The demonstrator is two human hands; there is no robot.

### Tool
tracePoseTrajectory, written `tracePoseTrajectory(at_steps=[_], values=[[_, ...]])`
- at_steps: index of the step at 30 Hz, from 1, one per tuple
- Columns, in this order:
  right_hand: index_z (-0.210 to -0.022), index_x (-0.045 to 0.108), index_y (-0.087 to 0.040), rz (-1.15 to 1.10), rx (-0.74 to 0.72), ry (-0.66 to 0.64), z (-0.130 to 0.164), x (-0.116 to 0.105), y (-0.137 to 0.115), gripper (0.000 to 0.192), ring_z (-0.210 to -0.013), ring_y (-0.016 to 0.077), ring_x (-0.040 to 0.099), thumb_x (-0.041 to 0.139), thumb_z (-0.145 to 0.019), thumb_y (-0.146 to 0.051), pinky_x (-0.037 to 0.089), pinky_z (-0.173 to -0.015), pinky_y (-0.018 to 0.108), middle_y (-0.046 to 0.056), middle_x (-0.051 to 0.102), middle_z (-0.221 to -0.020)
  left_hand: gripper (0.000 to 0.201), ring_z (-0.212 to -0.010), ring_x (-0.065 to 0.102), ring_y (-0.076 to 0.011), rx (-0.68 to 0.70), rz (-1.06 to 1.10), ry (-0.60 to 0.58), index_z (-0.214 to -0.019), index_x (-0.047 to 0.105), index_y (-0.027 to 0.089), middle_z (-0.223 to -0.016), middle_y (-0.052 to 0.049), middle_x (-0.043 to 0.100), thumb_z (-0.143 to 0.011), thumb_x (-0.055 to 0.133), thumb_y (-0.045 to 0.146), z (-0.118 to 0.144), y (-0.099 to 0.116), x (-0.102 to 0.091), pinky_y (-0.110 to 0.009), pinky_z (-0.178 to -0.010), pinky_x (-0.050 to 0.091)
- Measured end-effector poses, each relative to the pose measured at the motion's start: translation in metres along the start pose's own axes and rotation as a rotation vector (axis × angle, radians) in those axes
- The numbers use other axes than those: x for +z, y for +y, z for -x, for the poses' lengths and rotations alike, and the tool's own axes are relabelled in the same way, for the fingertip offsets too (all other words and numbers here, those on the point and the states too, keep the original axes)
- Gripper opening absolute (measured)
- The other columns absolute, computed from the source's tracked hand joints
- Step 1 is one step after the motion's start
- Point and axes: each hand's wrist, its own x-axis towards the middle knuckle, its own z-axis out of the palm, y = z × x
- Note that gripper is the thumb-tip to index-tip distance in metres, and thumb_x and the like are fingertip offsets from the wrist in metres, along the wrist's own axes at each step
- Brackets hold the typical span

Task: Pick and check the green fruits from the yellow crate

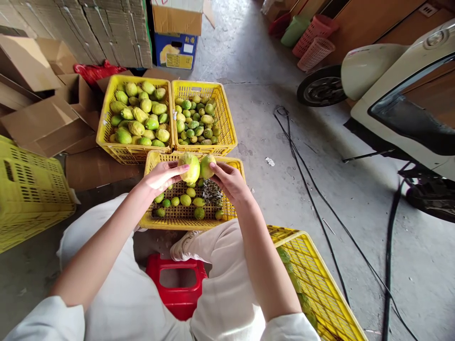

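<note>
My left hand (161, 177) grips a large yellow-green fruit (190, 166), and my right hand (229, 181) grips a second, slightly smaller one (206, 166). Both fruits touch side by side above the near yellow crate (185, 219), which holds several small green fruits. Behind it stand two more yellow crates: the left one (106, 121) is full of large fruits, the right one (227, 125) holds smaller ones.
I sit on a red stool (177, 283). Another yellow crate (322, 284) with some fruit is at my right, and an upturned yellow crate (28, 187) at my left. Cardboard boxes (42, 118) lie at the left; black cables (320, 199) and a white scooter (398, 99) at the right.
</note>
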Motion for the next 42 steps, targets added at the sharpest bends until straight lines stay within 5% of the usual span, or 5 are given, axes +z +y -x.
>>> tracePoseTrajectory(at_steps=[14,21,25,30,42], values=[[-0.097,0.088,-0.027,-0.093,0.046,-0.053,-0.008,-0.010,0.000,0.066,-0.116,0.0274,0.084,0.120,-0.045,-0.053,0.068,-0.105,0.038,0.003,0.090,-0.109,0.044,-0.112,0.086,-0.0273,-0.015,0.018,0.079,-0.097,0.086,0.013,-0.112,-0.014,0.090,-0.066,0.116,0.021,0.009,0.001,0.006,-0.032,-0.095,0.071],[-0.108,0.090,-0.025,-0.090,0.076,-0.111,-0.006,-0.013,-0.004,0.071,-0.132,0.0324,0.081,0.118,-0.051,-0.057,0.067,-0.112,0.039,0.008,0.090,-0.123,0.010,-0.105,0.088,-0.0301,-0.052,0.079,0.192,-0.090,0.081,0.012,-0.099,-0.017,0.088,-0.090,0.091,0.013,0.010,0.004,0.012,-0.036,-0.093,0.074],[-0.107,0.084,-0.026,-0.131,0.066,-0.107,-0.006,-0.010,-0.003,0.069,-0.128,0.0310,0.082,0.119,-0.051,-0.048,0.069,-0.110,0.040,0.006,0.089,-0.116,0.027,-0.111,0.088,-0.0288,-0.053,0.073,0.145,-0.099,0.084,0.014,-0.106,-0.014,0.090,-0.081,0.104,0.015,0.008,0.004,0.011,-0.030,-0.090,0.073],[-0.100,0.080,-0.028,-0.185,0.050,-0.032,-0.008,-0.007,0.001,0.071,-0.106,0.0226,0.084,0.121,-0.045,-0.048,0.071,-0.098,0.033,0.000,0.087,-0.106,0.026,-0.101,0.087,-0.0264,-0.062,0.144,0.290,-0.099,0.085,0.013,-0.108,-0.015,0.089,-0.085,0.105,0.022,0.007,0.007,0.015,-0.028,-0.076,0.072],[-0.104,0.086,-0.029,-0.169,0.115,0.060,-0.014,-0.007,0.009,0.067,-0.123,0.0277,0.082,0.118,-0.048,-0.046,0.069,-0.101,0.035,0.004,0.089,-0.119,0.007,-0.090,0.083,-0.0236,-0.119,0.202,0.480,-0.095,0.078,0.016,-0.095,-0.012,0.085,-0.100,0.081,0.013,0.014,0.021,0.028,-0.027,-0.070,0.068]])
